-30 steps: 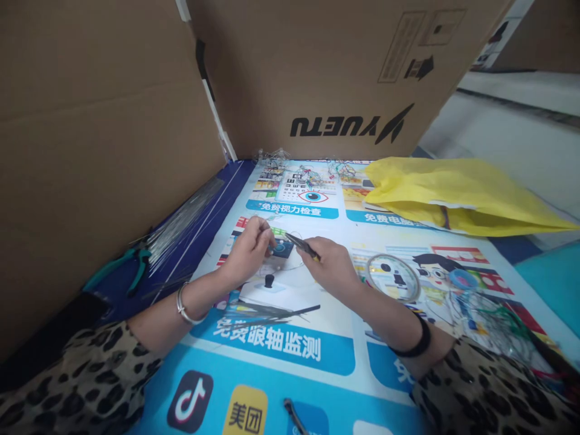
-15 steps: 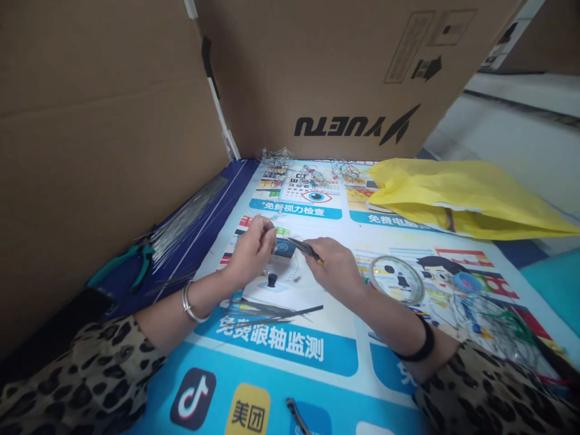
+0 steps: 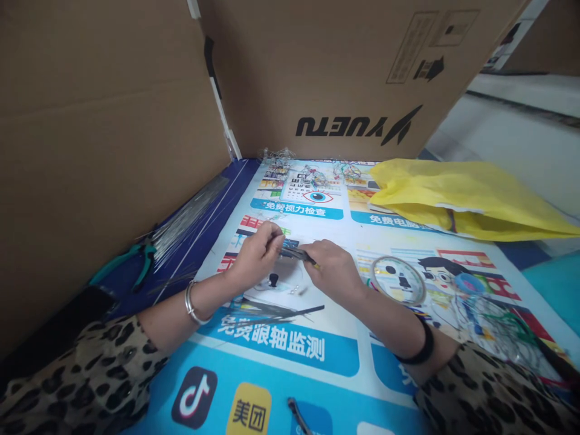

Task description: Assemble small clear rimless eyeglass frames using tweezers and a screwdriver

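My left hand [image 3: 257,257] is closed in a pinch on a thin clear wire loop [image 3: 290,284] that hangs down onto the printed poster mat [image 3: 290,356]. My right hand [image 3: 333,269] is closed round small dark pliers [image 3: 296,254], whose tips meet the fingertips of the left hand. Both hands hover over the middle of the mat. What exactly sits at the pinch point is too small to make out.
Tall cardboard walls [image 3: 99,133] close off the left and back. A bundle of straight wires [image 3: 185,220] and teal pliers [image 3: 136,266] lie at left. A yellow plastic bag [image 3: 457,196] lies at back right, a tape ring [image 3: 399,281] and tangled coloured wires [image 3: 493,326] at right.
The two hands have drawn closer together, and the plier tips now touch what the left fingers pinch. The wire loop has dropped lower on the mat.
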Demonstrator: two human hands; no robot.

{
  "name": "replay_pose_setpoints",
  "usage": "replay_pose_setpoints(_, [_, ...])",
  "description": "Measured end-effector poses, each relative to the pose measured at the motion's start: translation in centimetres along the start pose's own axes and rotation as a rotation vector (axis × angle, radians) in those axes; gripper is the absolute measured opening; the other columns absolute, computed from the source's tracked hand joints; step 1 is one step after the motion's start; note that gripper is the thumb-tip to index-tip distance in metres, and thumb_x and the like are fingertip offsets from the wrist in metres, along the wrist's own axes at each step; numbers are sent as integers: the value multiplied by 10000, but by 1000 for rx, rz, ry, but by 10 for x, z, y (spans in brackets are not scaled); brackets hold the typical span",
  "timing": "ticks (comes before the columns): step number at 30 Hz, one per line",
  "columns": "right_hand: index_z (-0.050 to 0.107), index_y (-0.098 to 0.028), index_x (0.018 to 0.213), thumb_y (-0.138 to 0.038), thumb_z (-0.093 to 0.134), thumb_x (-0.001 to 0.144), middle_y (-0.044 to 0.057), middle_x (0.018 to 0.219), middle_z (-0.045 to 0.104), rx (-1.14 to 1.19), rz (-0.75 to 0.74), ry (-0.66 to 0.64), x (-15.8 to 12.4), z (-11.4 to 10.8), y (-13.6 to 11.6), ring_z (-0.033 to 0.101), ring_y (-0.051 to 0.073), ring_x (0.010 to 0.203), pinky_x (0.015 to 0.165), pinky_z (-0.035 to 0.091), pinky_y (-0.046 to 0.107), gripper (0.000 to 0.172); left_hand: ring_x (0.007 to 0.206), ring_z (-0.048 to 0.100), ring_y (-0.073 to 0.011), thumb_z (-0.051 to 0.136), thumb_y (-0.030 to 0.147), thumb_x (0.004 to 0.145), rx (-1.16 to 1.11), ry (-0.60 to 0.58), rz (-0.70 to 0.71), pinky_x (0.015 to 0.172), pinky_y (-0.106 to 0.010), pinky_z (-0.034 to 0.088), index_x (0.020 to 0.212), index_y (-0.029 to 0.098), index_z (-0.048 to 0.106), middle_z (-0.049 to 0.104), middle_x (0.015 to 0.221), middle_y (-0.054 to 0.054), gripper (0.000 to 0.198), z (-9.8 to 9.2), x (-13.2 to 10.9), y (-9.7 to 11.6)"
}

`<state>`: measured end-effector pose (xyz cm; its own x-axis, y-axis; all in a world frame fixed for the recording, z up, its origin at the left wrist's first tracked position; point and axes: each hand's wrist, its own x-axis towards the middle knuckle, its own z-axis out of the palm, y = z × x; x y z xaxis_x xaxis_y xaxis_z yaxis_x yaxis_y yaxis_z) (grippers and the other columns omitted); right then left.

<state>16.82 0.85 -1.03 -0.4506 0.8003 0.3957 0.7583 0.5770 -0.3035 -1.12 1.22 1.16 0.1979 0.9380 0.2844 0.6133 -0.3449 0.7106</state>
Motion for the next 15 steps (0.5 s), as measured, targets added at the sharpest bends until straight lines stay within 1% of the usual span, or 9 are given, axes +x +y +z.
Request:
replay_pose_setpoints(7, [622,-211,949,-178,487,782,36,844,653,-40,9,-71,0,-1,-1,546,178,839,742,402,275,217,531,480,-93,379,262,854,7,5,7,541,-215,379,791,200,427,493,613,39,101,0,1,-3])
replay_pose_setpoints(15, [618,-210,961,-169,486,780,40,843,650,-53,-9,-78,-1,0,-1,542,181,837,737,394,278,227,550,476,-92,394,247,844,16,8,2,545,-211,369,792,198,436,489,627,40,83,2,2,-4])
